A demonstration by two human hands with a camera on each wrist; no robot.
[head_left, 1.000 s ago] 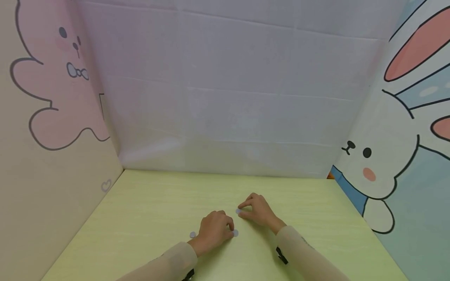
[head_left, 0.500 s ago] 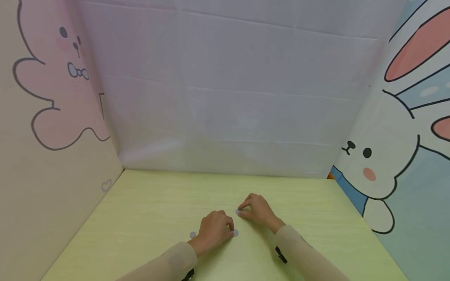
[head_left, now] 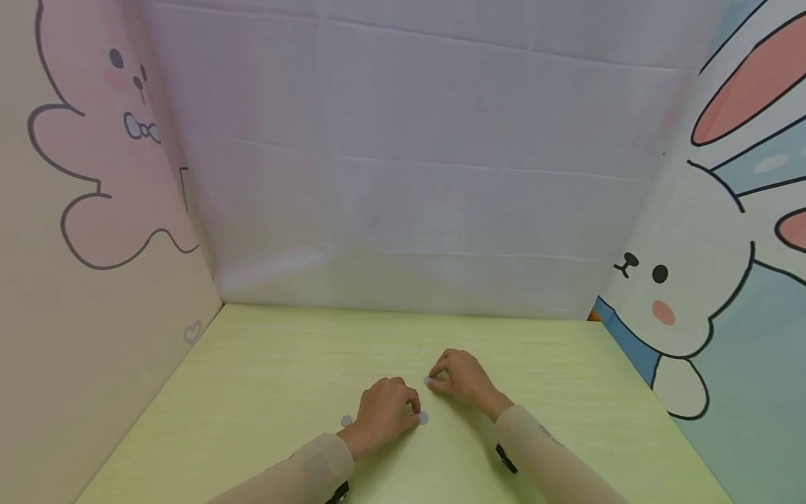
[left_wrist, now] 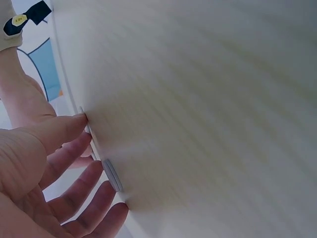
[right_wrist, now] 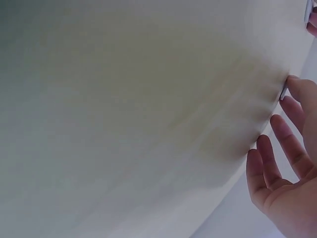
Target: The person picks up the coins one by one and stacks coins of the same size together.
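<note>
Three small grey discs lie on a pale green table [head_left: 264,378]. My left hand [head_left: 385,411] rests knuckles-up on the table with its fingers loosely bent. One disc [head_left: 422,418] lies flat at its fingertips [left_wrist: 94,171], and the left wrist view shows this disc [left_wrist: 113,174] beside them. A second disc [head_left: 345,421] lies just left of that hand. My right hand [head_left: 462,378] is a little farther back. It pinches the third disc [head_left: 428,381] at its fingertips, and the right wrist view shows the disc [right_wrist: 283,92] edge-on against a fingertip [right_wrist: 299,87].
Panels enclose the table: a pale lilac one [head_left: 428,175] at the back, a pink cartoon wall [head_left: 94,210] on the left and a rabbit cartoon wall [head_left: 693,294] on the right. Both forearms wear beige sleeves.
</note>
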